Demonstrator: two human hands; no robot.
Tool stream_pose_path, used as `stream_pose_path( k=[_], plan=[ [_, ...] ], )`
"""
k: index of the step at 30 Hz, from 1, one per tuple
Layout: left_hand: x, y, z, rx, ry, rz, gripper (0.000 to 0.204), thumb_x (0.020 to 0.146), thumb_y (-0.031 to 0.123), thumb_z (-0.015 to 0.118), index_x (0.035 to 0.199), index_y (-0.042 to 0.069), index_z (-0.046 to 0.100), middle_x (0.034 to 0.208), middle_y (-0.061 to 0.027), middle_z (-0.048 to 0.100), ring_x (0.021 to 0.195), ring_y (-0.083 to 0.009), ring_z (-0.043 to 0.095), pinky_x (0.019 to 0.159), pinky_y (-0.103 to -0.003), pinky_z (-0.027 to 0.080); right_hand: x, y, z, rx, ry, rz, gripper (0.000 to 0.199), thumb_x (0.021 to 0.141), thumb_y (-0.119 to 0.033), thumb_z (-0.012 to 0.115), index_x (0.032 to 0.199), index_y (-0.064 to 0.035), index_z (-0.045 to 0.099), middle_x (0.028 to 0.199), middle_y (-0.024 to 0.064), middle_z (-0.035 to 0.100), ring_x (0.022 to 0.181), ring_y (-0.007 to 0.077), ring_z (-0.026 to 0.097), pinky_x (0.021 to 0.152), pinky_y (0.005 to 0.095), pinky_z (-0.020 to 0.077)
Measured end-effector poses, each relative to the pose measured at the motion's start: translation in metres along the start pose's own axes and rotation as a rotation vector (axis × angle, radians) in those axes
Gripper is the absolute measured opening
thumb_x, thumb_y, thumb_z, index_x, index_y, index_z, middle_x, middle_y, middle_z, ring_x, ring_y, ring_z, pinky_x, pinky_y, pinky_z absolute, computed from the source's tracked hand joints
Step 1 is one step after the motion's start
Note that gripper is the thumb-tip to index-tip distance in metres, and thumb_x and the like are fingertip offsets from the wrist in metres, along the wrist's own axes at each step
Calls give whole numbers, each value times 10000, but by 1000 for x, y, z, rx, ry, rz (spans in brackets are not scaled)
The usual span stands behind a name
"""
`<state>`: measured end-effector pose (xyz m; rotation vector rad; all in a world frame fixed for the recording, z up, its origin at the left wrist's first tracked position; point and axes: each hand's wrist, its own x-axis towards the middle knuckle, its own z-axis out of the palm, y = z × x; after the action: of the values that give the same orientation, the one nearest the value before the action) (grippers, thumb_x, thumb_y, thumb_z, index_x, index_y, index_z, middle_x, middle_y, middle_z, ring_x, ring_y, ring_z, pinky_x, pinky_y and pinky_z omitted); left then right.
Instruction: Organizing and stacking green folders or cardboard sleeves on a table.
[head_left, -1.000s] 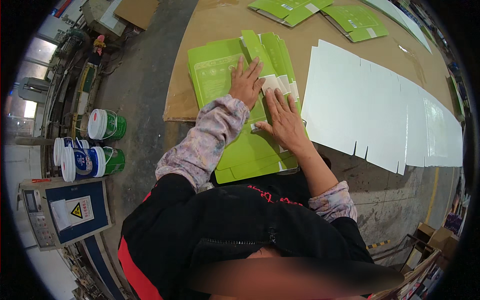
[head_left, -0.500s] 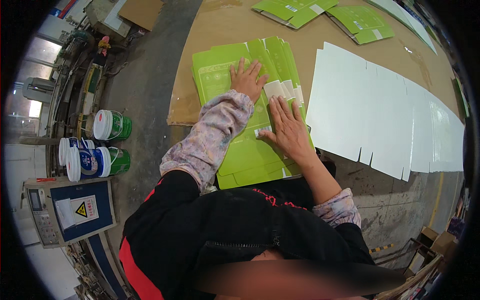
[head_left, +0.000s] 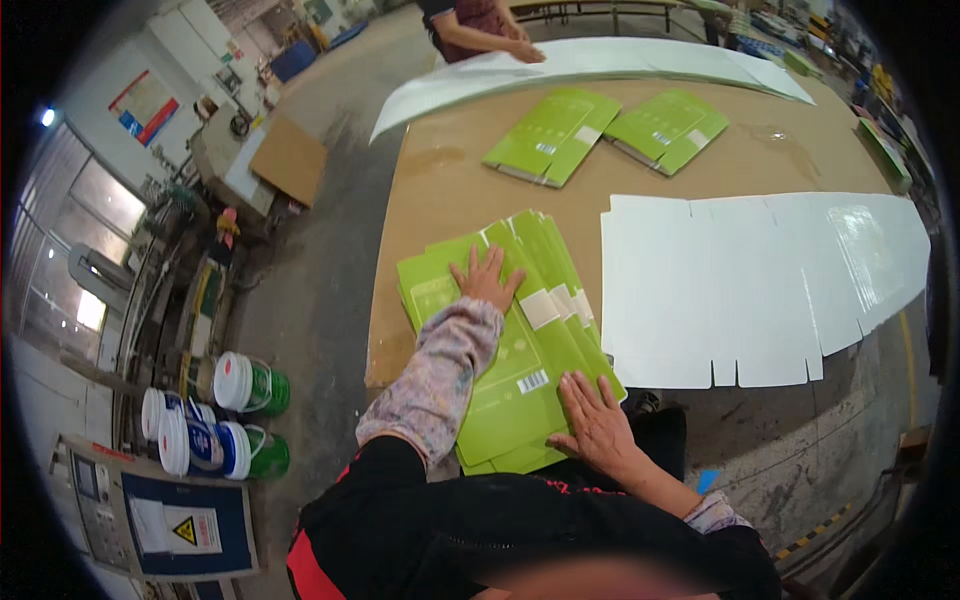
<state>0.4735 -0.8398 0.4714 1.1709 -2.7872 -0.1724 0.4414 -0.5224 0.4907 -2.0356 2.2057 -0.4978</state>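
A stack of flattened green cartons lies at the table's near edge, its sheets fanned slightly toward the right. My left hand rests flat on the upper part of the stack, fingers spread. Lower down, near a barcode label, my right hand presses flat on the stack's right side, its thumb held apart from the fingers. Neither hand grips anything. White patches show along the overlapping carton edges between the hands.
White die-cut sheets lie to the right, overhanging the brown tabletop. Two folded green carton bundles sit farther back. Long white sheets line the far edge, where a co-worker's hand rests. Paint buckets stand on the left floor.
The view has tilted up, bringing the far table edge and a co-worker into sight. My right hand has slid down the stack toward me; my left hand stays on the upper part.
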Motion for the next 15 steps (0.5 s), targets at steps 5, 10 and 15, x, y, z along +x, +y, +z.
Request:
stream_pose_path(
  k=[5,10,15],
  plan=[
    [-32,12,-6,-30,-24,155,777,886,630,365,1437,86,309,1519,-38,255,1421,-321,91,1106,-590,-27,-2,2,-1,15,35,-1,835,843,-531,525,1402,40,282,1442,153,361,1375,273,275,1133,463,152],
    [-70,19,-8,-67,10,267,739,902,606,372,1414,73,354,1505,-54,283,1413,-327,128,1106,-587,-29,5,12,0,45,4,-29,826,848,-510,538,1392,56,283,1443,158,356,1366,277,292,1135,445,153],
    [-74,16,-4,-250,88,283,648,929,536,387,1369,61,421,1468,-71,352,1394,-328,203,1105,-588,-18,13,27,-24,660,180,234,430,874,-206,621,1236,7,530,1074,183,644,1052,243,620,920,360,468]
  ],
)
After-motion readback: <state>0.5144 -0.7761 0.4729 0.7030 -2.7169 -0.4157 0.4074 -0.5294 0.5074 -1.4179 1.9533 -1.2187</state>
